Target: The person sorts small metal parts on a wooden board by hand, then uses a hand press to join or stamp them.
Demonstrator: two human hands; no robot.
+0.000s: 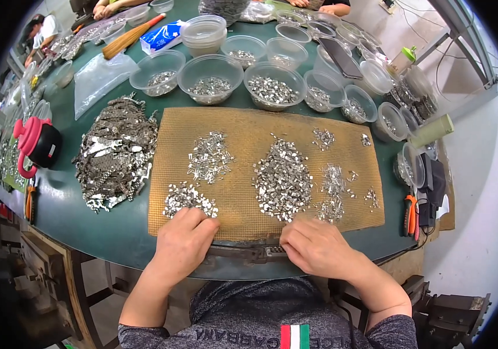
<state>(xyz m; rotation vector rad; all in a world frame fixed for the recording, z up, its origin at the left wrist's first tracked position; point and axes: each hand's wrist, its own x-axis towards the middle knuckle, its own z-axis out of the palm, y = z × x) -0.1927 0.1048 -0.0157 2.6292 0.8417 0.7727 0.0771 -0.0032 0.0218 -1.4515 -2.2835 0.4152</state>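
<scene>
My left hand (184, 241) is closed at the front edge of the tan ribbed mat (240, 125), touching the near side of a small pile of shiny metal pieces (176, 198). Its fingertips are hidden, so what they pinch cannot be seen. My right hand (316, 244) is also closed, fingers curled down by the right end of a short metal link strip (274, 250). That strip lies on a dark metal bar (231, 252) along the table's front edge. Just beyond my right hand spreads a large heap of small square metal links (283, 180).
Left of the mat lies a big pile of linked metal bands (115, 154). Plastic bowls of metal parts (210, 81) line the far side. A pink-lidded black mug (42, 142) stands left; orange-handled pliers (410, 215) lie right. Other people's hands (109, 9) work across the table.
</scene>
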